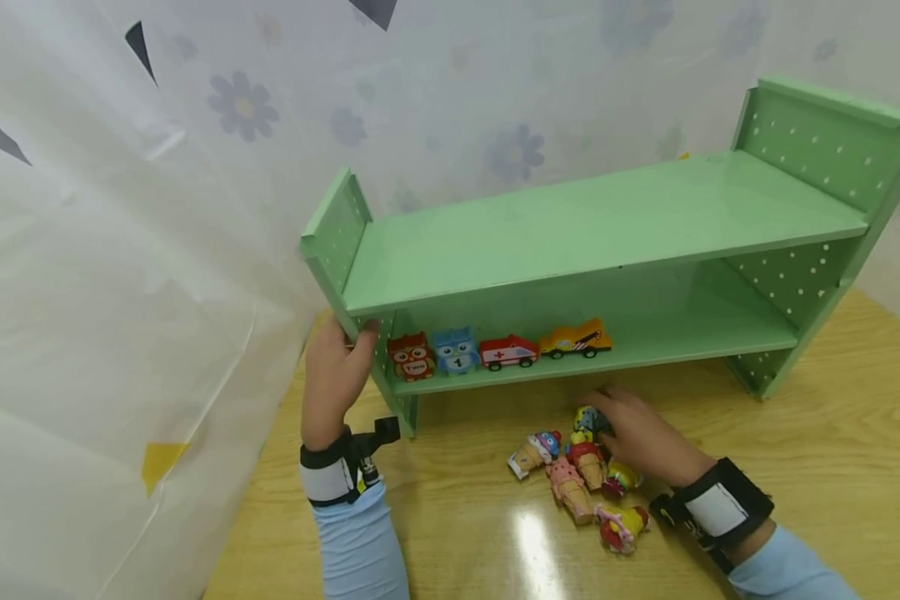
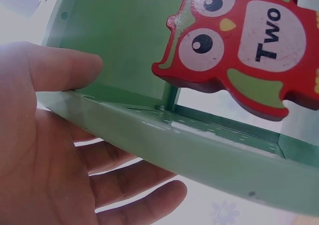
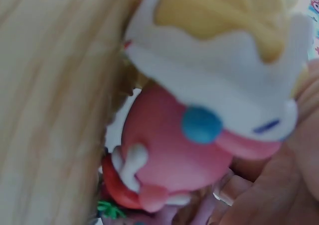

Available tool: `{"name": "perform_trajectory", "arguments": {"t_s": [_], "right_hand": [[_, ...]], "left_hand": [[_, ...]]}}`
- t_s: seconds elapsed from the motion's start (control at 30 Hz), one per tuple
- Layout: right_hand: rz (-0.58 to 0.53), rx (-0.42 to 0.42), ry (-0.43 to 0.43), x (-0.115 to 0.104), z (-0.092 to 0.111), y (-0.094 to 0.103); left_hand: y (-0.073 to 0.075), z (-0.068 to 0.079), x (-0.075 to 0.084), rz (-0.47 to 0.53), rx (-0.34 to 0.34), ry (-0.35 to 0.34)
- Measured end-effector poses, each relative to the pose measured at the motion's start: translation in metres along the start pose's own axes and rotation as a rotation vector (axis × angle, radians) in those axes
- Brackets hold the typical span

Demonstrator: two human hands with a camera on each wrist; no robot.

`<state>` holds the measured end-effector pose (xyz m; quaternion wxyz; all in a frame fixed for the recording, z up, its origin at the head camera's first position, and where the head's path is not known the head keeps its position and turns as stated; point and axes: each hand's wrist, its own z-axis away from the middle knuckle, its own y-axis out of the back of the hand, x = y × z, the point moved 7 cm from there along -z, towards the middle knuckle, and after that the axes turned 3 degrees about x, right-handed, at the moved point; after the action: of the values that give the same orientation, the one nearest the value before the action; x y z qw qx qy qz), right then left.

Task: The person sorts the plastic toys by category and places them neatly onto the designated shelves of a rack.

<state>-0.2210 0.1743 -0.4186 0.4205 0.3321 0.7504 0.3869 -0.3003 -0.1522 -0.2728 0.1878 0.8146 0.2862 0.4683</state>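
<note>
A green shelf (image 1: pixel 540 229) with white-dotted side panels stands on the table. My left hand (image 1: pixel 337 367) grips its left side panel; in the left wrist view the thumb (image 2: pixel 65 68) lies on the inner face, fingers outside. Several toy ice cream cones with faces (image 1: pixel 570 487) lie in a pile before the shelf. My right hand (image 1: pixel 645 433) reaches over the pile's back right, holding a blue-grey ice cream cone figure (image 1: pixel 588 419), partly covered by the fingers. A pink-and-white cone figure (image 3: pixel 174 135) fills much of the right wrist view, hiding the right fingertips.
On the lower shelf board a red owl (image 1: pixel 412 357) marked Two, a blue owl (image 1: pixel 456 350) marked 1, an ambulance (image 1: pixel 508 352) and an orange tow truck (image 1: pixel 576 338) stand in a row. A pale flowered sheet (image 1: pixel 195 250) hangs behind and left of the wooden table (image 1: pixel 465 500).
</note>
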Motion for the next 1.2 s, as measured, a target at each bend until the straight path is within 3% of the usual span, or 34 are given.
{"name": "perform_trajectory", "arguments": {"t_s": [0.63,1.2], "right_hand": [[-0.021,0.132,0.027,-0.004,0.005,0.016],[0.043,0.485,0.166,-0.034,0.020,0.103]], "left_hand": [[-0.001,0.001,0.002,0.016,0.004,-0.012],[-0.001,0.001,0.001,0.029,0.004,-0.010]]}}
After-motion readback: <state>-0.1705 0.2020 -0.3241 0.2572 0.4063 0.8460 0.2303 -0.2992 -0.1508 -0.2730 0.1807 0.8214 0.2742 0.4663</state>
